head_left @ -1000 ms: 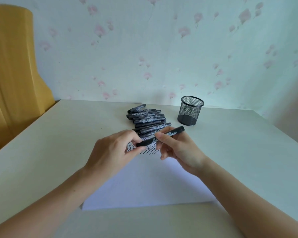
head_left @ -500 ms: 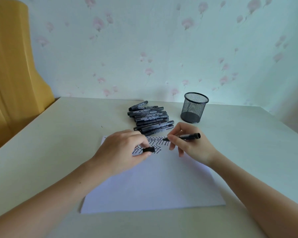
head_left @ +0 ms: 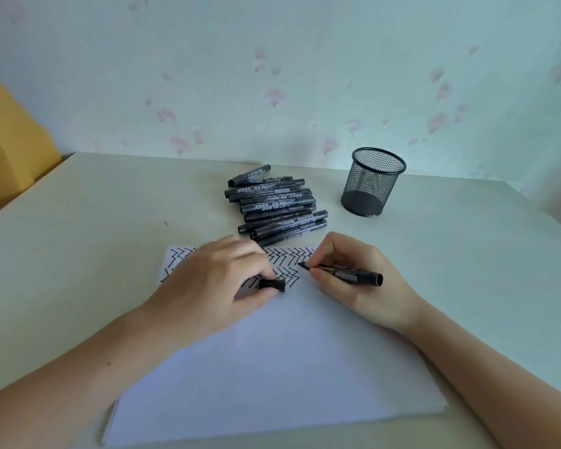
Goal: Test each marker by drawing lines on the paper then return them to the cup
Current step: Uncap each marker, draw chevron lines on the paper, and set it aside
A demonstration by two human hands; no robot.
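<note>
A white sheet of paper point(head_left: 272, 367) lies on the table, with rows of black zigzag lines point(head_left: 289, 256) along its far edge. My right hand point(head_left: 353, 280) grips an uncapped black marker point(head_left: 347, 273), its tip resting on the paper by the zigzags. My left hand point(head_left: 214, 283) rests on the paper and pinches the marker's black cap point(head_left: 272, 284). A pile of several capped black markers point(head_left: 274, 202) lies just beyond the paper. The black mesh cup point(head_left: 371, 181) stands upright to the right of the pile, and nothing shows inside it.
The cream table point(head_left: 78, 238) runs back to a wall with pink flower wallpaper. A yellow chair back point(head_left: 10, 150) stands beyond the table's left edge. The table's right edge point(head_left: 548, 222) slants away behind the cup.
My hands pulled the cap off the marker. The left hand carried the cap down onto the paper, and the right hand brought the marker tip down to the zigzag rows.
</note>
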